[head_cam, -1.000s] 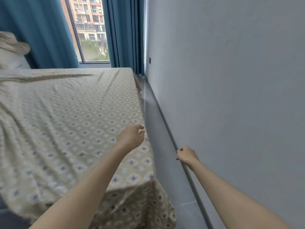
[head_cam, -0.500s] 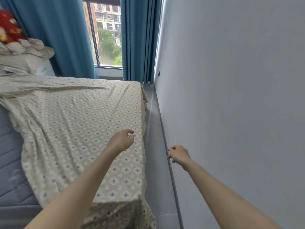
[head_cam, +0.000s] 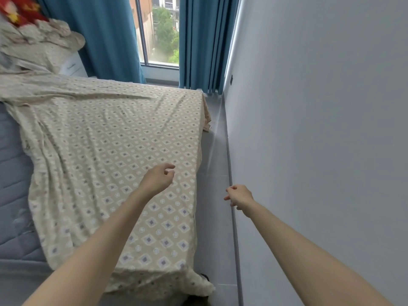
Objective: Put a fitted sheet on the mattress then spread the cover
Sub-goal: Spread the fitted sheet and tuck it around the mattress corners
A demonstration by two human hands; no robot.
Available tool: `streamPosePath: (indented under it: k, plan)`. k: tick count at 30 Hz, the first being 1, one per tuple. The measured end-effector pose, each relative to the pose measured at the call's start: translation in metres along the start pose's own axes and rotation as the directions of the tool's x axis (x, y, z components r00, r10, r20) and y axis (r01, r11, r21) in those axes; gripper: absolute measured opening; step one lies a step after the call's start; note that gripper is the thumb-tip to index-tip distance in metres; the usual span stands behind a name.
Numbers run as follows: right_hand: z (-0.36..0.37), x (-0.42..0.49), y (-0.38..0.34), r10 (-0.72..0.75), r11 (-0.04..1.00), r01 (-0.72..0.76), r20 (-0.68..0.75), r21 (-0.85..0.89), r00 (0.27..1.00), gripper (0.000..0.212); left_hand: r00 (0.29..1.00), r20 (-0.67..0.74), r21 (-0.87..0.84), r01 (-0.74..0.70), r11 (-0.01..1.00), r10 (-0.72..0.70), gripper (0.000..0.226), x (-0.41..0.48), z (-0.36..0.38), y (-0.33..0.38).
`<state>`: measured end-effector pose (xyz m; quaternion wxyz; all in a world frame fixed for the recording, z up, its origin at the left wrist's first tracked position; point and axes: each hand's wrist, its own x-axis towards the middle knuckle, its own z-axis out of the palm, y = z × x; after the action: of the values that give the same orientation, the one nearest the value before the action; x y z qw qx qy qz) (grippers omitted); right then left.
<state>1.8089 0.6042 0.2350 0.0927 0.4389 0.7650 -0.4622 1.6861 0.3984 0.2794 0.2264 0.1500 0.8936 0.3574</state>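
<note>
The left hand's fingers (head_cam: 169, 167) are loosely curled with the thumb near the forefinger, and nothing is held between them. The left hand (head_cam: 157, 180) hovers over the mattress (head_cam: 13, 177), near its right edge. The right hand's fingers (head_cam: 227, 197) also hang loosely bent, holding nothing. The right hand (head_cam: 240, 196) is off the mattress's right side, above the strip of grey floor (head_cam: 215, 168) between mattress and wall (head_cam: 320, 111).

The beige fitted sheet (head_cam: 106, 151), printed with diamonds, lies across the right part of the mattress, wrinkled and slanting. It drapes over the near right corner, while the mattress's blue-grey left side is bare. A heap of bedding (head_cam: 42, 44) with something red (head_cam: 18, 11) on top sits beyond the mattress's far left end. Past the far end, blue curtains (head_cam: 106, 34) frame a window (head_cam: 160, 32).
</note>
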Motion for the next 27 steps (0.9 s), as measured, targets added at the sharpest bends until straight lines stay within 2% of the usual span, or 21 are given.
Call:
streamPosePath:
  k: [5,18,22,27]
  plan:
    - [-0.008,0.095,-0.019,0.167,0.981,-0.177,0.114,0.082,0.979,0.032,0.998,0.024,-0.017,0.050,0.999,-0.050,0.039,0.099,0.018,0.009]
    - [0.001,0.311,-0.078,0.289,0.931,-0.336,0.276,0.144,0.917,0.029,0.978,0.050,-0.044,0.206,0.978,-0.203,0.045,0.285,0.082,0.015]
    - [0.018,0.397,-0.089,0.349,0.903,-0.406,0.311,0.139,0.884,0.030,0.969,0.055,0.001,0.243,0.970,-0.243,0.046,0.361,0.100,0.007]
    - [0.041,0.492,-0.108,0.365,0.895,-0.426,0.333,0.131,0.870,0.030,0.955,0.054,0.034,0.291,0.956,-0.292,0.047,0.452,0.115,0.002]
